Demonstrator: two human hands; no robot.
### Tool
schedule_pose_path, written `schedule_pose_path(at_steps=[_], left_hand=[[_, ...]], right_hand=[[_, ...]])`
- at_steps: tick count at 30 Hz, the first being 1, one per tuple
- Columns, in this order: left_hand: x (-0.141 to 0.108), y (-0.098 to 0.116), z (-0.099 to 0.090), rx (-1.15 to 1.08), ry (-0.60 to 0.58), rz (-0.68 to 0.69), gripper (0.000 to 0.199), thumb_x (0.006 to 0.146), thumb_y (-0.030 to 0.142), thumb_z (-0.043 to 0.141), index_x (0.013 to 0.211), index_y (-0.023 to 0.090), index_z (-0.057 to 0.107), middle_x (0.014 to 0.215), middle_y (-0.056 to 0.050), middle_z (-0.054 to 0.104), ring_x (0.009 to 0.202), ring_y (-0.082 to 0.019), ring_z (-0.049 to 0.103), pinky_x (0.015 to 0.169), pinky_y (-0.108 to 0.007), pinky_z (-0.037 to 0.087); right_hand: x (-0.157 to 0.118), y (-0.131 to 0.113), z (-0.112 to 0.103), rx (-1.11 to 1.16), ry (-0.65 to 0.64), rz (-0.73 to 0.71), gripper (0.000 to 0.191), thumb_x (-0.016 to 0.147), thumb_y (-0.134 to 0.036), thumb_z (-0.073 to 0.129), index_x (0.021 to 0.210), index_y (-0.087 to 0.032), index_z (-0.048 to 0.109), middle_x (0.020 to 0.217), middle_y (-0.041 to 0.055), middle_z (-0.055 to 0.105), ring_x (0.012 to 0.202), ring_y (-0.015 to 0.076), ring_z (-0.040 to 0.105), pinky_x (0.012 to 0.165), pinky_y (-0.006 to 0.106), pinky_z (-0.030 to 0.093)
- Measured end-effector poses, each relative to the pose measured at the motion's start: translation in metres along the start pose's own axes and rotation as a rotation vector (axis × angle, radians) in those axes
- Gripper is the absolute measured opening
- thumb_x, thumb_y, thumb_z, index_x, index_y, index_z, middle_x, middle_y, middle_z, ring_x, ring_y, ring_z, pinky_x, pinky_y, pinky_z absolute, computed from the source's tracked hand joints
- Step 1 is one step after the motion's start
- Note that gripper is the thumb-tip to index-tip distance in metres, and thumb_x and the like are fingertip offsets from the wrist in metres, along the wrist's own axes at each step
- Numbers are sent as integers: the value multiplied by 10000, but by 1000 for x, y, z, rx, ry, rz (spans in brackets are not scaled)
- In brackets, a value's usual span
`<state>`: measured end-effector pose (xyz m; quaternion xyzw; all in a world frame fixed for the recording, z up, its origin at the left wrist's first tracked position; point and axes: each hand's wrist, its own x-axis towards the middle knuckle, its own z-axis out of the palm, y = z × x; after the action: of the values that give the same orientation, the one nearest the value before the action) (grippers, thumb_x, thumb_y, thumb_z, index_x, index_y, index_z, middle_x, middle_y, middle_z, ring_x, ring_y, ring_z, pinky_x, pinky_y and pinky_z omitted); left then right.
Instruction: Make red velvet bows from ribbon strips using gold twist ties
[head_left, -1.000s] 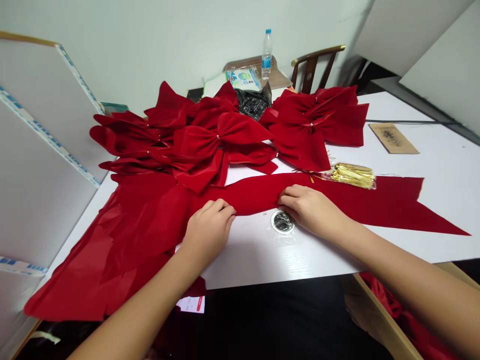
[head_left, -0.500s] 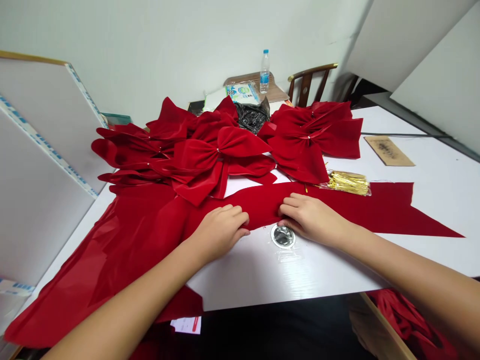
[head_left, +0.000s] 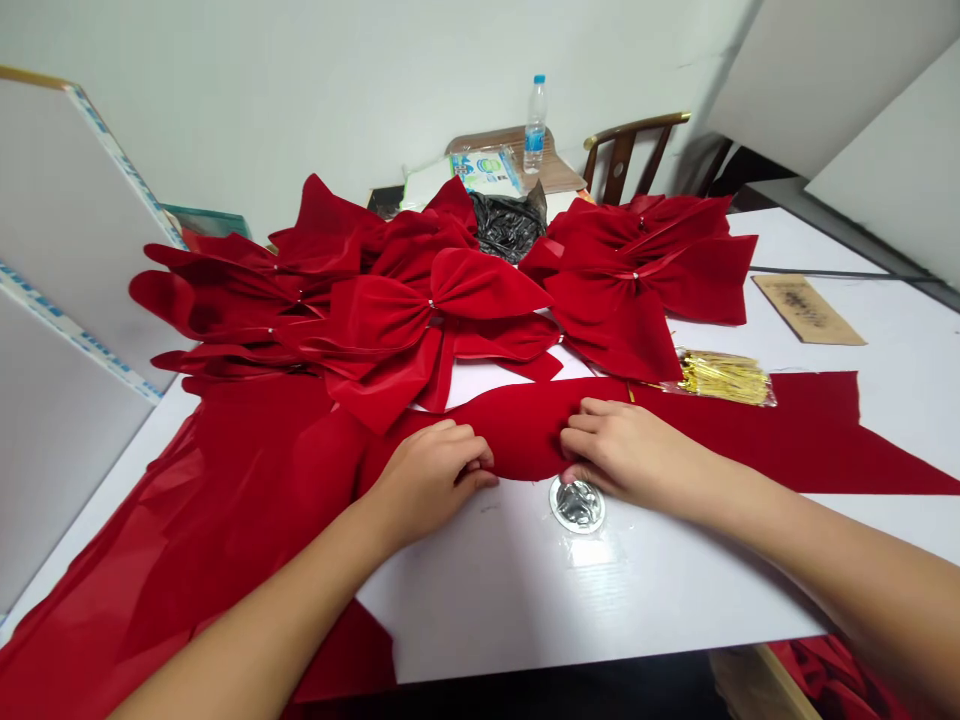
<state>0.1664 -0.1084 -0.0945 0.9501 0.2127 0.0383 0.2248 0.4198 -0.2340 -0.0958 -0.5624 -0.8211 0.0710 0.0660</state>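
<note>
A wide red velvet ribbon (head_left: 525, 430) lies across the table with a notched right end. My left hand (head_left: 431, 475) is closed on its near edge, fingers curled over the cloth. A short way to the right, my right hand (head_left: 626, 450) pinches the same ribbon, its thumb just over a round metal disc (head_left: 577, 505) taped to the tabletop. Between the hands the cloth bows slightly towards me. Beyond it sit several finished red bows (head_left: 491, 285), gathered at their middles. A clear packet of gold twist ties (head_left: 724, 377) rests against the ribbon's far edge.
More red fabric (head_left: 172, 540) is piled at the left, hanging over the front edge. Behind the bows are a black plastic bag (head_left: 510, 225), a water bottle (head_left: 535, 125) and a wooden chair (head_left: 634, 150). A brown card (head_left: 808, 308) lies right; white boards (head_left: 67, 230) stand left.
The view has shifted slightly, so the table appears closer. Both hands stay on the ribbon at about the same spacing, and the stretch between them bulges a little more towards me.
</note>
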Motion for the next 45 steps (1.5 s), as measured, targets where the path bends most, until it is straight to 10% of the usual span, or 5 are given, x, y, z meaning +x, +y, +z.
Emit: schedule_pose_path(at_steps=[11, 45], left_hand=[[-12, -8, 4, 70, 92, 121, 150, 1016, 301, 589, 977, 211, 703, 898, 3, 683, 819, -179, 541, 771, -331, 412], [-10, -4, 5, 296, 173, 232, 233, 1043, 259, 517, 933, 176, 705, 826, -26, 663, 752, -181, 535, 708, -337, 405]], right_hand=[[-8, 2, 12, 6, 235, -92, 295, 1038, -274, 542, 787, -144, 629, 747, 43, 596, 734, 185, 454, 686, 319, 361], [-16, -6, 9, 46, 213, 11, 301, 1043, -180, 490, 824, -148, 694, 972, 102, 657, 834, 185, 587, 680, 322, 480]])
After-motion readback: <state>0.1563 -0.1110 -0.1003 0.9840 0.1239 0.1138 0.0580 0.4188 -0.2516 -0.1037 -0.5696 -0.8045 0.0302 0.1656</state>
